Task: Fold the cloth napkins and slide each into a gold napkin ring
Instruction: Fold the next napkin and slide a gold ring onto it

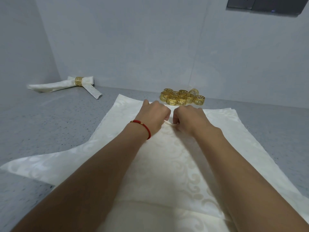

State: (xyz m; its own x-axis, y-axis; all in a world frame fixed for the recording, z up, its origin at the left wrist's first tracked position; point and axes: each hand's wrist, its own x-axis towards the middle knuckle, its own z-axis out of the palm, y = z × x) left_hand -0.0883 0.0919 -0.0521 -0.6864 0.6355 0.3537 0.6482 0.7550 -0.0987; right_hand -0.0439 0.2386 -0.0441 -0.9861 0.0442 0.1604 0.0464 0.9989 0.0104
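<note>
A cream patterned cloth napkin (pixel 167 164) lies spread flat on the grey counter, on top of other napkins whose edges show around it. My left hand (pixel 153 114), with a red cord bracelet on the wrist, and my right hand (pixel 189 117) sit side by side near the napkin's far middle. Both pinch a small raised ridge of its fabric. Just beyond my hands stands a cluster of several gold napkin rings (pixel 182 97). At the far left lies a folded napkin (pixel 56 86) with a gold ring (pixel 79 81) around it.
The grey speckled counter (pixel 50 121) runs to a pale wall at the back and another on the left. A dark wall fixture (pixel 267 5) hangs at the top right. A lower napkin's corner (pixel 25 168) sticks out toward the left front edge.
</note>
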